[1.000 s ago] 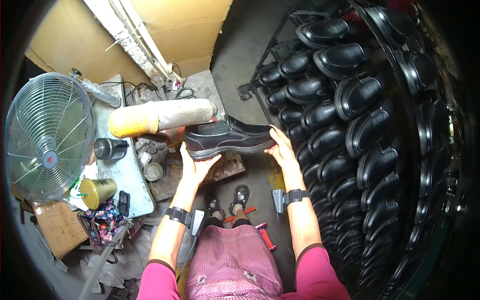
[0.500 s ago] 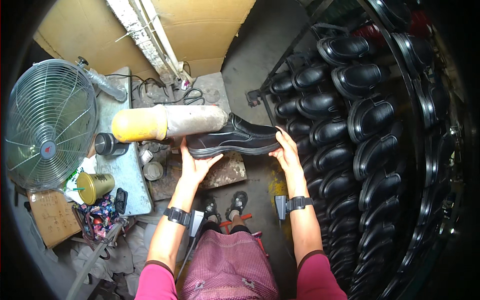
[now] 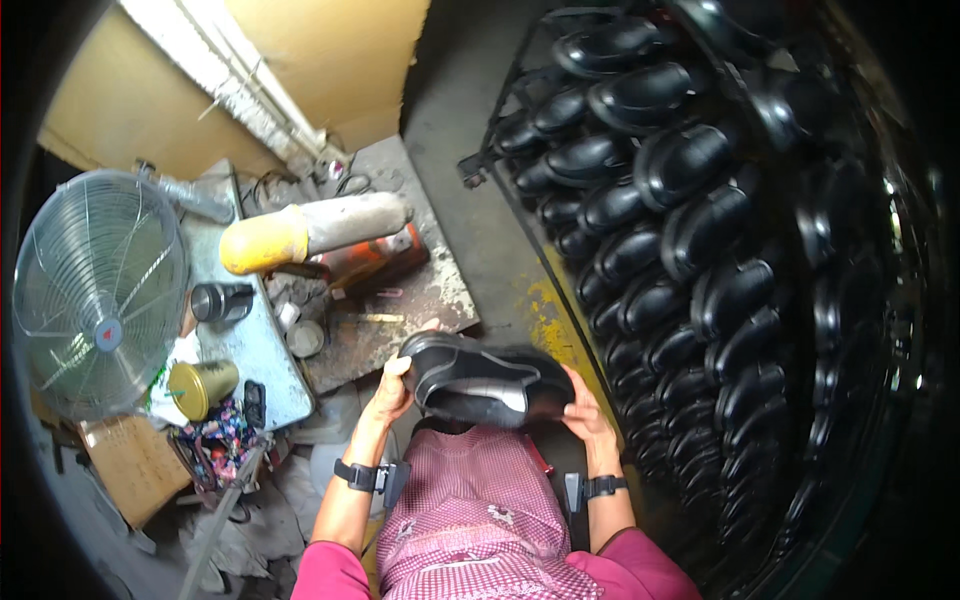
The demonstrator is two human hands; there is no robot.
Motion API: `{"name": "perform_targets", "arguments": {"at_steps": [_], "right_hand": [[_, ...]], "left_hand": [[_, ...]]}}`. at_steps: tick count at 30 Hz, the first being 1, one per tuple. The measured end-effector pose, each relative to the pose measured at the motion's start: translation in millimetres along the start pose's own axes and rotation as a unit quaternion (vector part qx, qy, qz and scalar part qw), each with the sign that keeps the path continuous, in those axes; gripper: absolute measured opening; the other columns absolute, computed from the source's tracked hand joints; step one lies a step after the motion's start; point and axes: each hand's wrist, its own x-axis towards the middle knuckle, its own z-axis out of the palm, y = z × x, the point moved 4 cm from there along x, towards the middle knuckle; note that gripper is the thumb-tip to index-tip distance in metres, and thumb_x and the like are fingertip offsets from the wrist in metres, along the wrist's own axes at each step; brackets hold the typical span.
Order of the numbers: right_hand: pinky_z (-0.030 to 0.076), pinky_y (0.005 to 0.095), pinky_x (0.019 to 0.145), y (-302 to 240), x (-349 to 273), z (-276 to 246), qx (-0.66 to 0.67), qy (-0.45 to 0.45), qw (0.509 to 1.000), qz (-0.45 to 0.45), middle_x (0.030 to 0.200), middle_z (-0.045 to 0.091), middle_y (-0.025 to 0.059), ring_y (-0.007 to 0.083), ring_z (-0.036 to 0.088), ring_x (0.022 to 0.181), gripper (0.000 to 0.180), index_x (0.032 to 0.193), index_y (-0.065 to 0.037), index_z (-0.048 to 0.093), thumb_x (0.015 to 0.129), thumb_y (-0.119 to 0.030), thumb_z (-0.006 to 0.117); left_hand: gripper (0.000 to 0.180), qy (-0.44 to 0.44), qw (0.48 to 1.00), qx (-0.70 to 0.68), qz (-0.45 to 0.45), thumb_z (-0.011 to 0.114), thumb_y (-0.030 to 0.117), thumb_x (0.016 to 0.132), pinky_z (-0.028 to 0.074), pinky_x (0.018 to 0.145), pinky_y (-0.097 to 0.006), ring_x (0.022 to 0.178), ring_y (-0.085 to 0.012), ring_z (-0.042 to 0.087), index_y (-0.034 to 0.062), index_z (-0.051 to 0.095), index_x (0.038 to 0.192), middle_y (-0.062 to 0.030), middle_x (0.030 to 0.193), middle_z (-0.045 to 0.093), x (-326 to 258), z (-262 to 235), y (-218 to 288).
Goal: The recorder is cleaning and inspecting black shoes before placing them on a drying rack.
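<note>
1. down at the bottom edge: a pink checked apron (image 3: pixel 470 520) over the lap, with pink sleeves on both sides.
2. just above the lap: a black shoe (image 3: pixel 485 380) lying sideways, held up between both hands, close to the body.
3. on the shoe's left end: left hand (image 3: pixel 392 388), fingers curled around the rim, thumb on top, gripping the shoe. black band with a small grey clip on that wrist.
4. on the shoe's right end: right hand (image 3: pixel 583 412), palm cupped under the end, fingers wrapped on it, holding the shoe too. same kind of black band on this wrist.
5. a bit further out, to the left: a dirty grey work table (image 3: pixel 390 325) with a yellow tin (image 3: pixel 203 388), a small dark cup (image 3: pixel 222 301) and little bits lying about.
6. beside the table on the far left: a big round wire fan (image 3: pixel 98 290).
7. behind the table top: a long roller, yellow at one end and grey at the other (image 3: pixel 315 230), lying on its side over an orange machine part (image 3: pixel 375 258).
8. off to the right: a tall rack (image 3: pixel 700 230) full of shiny black shoes in rows, well apart from the held shoe.
9. far at the top: a tan wall (image 3: pixel 330 60) and grey floor (image 3: pixel 470 150).
</note>
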Motion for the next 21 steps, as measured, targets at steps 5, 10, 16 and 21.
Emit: {"name": "perform_targets", "arguments": {"at_steps": [5, 10, 16, 21], "right_hand": [[0.024, 0.0292, 0.1, -46, -87, 30, -0.071, 0.068, 0.988, -0.121, 0.124, 0.043, 0.0096, 0.0186, 0.038, 0.116, 0.079, 0.126, 0.003, 0.034, 0.056, -0.006, 0.071], [0.027, 0.031, 0.098, -90, -182, 38, 0.014, 0.253, 0.88, -0.402, 0.123, 0.045, 0.0092, 0.0192, 0.039, 0.114, 0.08, 0.125, -0.001, 0.039, 0.055, -0.016, 0.075], [0.041, 0.0462, 0.082, -149, -324, 12, 0.156, 0.374, 0.587, -0.701, 0.119, 0.048, 0.0059, 0.0259, 0.047, 0.106, 0.044, 0.121, -0.015, 0.043, 0.082, -0.031, 0.055], [0.049, 0.0451, 0.076, -199, -401, -62, 0.065, 0.523, 0.436, -0.729, 0.126, 0.038, 0.0124, 0.0286, 0.046, 0.106, 0.067, 0.131, -0.015, 0.028, 0.075, -0.023, 0.065]], "left_hand": [[0.067, -0.03, 0.998, 0.034, -0.034, 0.044, 0.046, 0.078, 0.033, 0.095, -0.034, 0.109, -0.0208, 0.045, 0.0048, 0.032, 0.13, -0.0121, 0.12, 0.047, 2, 90, 19], [0.064, -0.068, 0.992, 0.095, -0.057, 0.029, 0.06, 0.082, 0.05, 0.073, -0.037, 0.098, -0.0261, 0.053, 0.0223, 0.028, 0.133, -0.0106, 0.127, 0.041, -8, 114, 19], [0.055, -0.003, 0.983, 0.114, -0.147, 0.041, 0.05, 0.083, 0.049, 0.071, -0.033, 0.093, -0.0238, 0.056, 0.0177, 0.038, 0.126, -0.0088, 0.114, 0.05, -25, 60, -36], [0.043, 0.062, 0.972, 0.108, -0.199, 0.047, 0.046, 0.08, 0.048, 0.072, -0.035, 0.093, -0.0247, 0.055, 0.0164, 0.049, 0.112, -0.008, 0.114, 0.052, -39, 20, -62]]}}
